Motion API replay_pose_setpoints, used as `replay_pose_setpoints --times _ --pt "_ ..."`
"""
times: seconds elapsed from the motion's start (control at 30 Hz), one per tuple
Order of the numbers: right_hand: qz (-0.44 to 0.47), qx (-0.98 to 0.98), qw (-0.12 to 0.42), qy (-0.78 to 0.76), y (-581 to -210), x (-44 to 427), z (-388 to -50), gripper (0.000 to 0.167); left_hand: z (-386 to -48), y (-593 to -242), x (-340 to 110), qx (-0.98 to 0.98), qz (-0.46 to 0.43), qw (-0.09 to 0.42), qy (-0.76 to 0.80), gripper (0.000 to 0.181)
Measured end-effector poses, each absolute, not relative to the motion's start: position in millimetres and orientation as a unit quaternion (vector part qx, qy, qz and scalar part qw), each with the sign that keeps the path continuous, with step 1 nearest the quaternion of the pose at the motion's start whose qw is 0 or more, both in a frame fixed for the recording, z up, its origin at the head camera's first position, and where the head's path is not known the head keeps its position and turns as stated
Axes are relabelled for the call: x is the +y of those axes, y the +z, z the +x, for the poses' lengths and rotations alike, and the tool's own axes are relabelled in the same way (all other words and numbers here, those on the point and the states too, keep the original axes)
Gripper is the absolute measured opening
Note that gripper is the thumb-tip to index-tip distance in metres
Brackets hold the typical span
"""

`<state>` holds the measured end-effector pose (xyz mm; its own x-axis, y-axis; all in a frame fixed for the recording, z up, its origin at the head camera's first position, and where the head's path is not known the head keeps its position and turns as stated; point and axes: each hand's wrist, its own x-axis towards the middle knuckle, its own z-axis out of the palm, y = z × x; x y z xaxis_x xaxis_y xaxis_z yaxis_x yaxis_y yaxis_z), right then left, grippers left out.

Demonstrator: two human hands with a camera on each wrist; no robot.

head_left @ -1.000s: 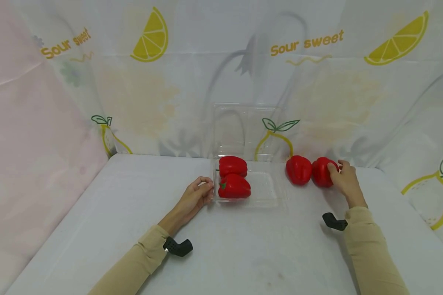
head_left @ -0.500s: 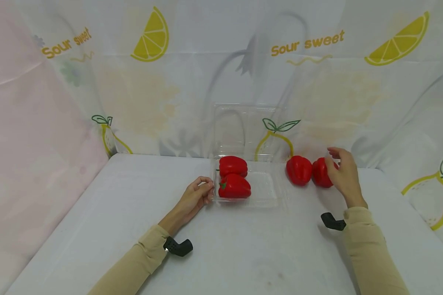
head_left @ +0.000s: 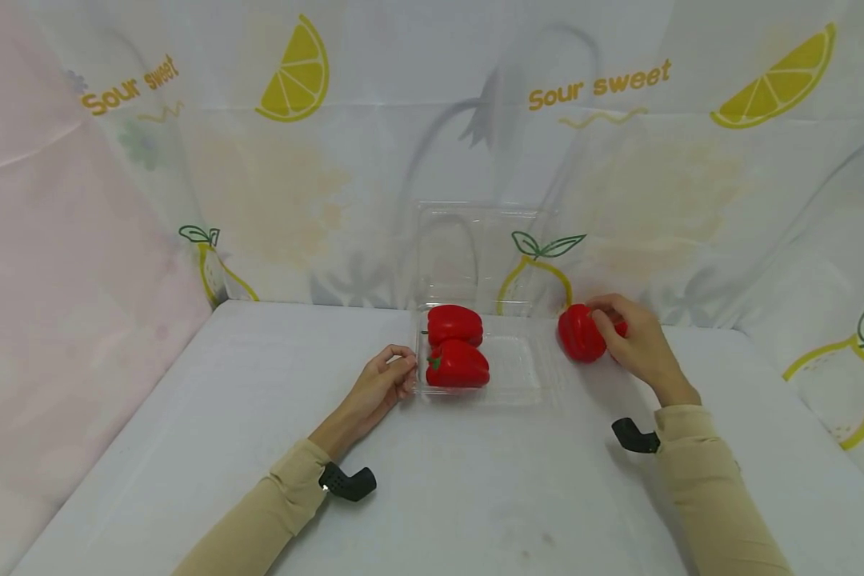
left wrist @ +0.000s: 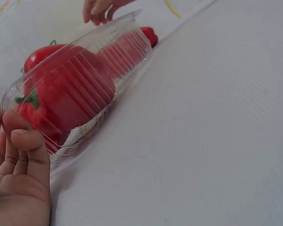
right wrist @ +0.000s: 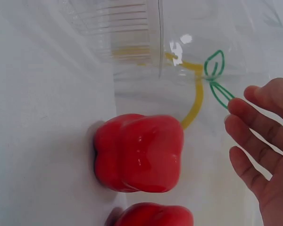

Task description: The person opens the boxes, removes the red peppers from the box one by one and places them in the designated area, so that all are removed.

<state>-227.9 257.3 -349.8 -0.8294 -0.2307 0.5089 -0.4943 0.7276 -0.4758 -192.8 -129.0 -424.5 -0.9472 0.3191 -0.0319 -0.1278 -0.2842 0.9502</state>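
Observation:
At the middle of the table stands a clear plastic box (head_left: 516,364) with its lid (head_left: 446,256) raised at the back. Two red bell peppers (head_left: 458,366) lie in its left half. My left hand (head_left: 374,392) pinches the box's left rim; in the left wrist view its fingers (left wrist: 30,141) bend at that edge. Right of the box, two more red bell peppers sit side by side on the table. Over them hovers my right hand (head_left: 639,344), hiding most of the right-hand pepper (head_left: 622,329). The right wrist view shows loosely bent fingers (right wrist: 254,136) apart from the left-hand pepper (right wrist: 146,153).
A white cloth covers the table (head_left: 475,496). Behind it hangs a curtain (head_left: 374,176) printed with lemons, close to the raised lid and the loose peppers. A pinkish cloth (head_left: 65,280) hangs along the left side.
My right hand has let go of the right-hand loose pepper, lifted, and moved left over the other one. The left hand and the box have stayed put.

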Motion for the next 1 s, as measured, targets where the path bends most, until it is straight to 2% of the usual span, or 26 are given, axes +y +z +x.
replay_pose_setpoints --times 1.0 --pt "0.3 -0.904 0.127 0.277 -366.3 218.1 -225.4 0.03 -192.4 -424.6 -128.2 0.584 0.084 0.134 0.796 0.007"
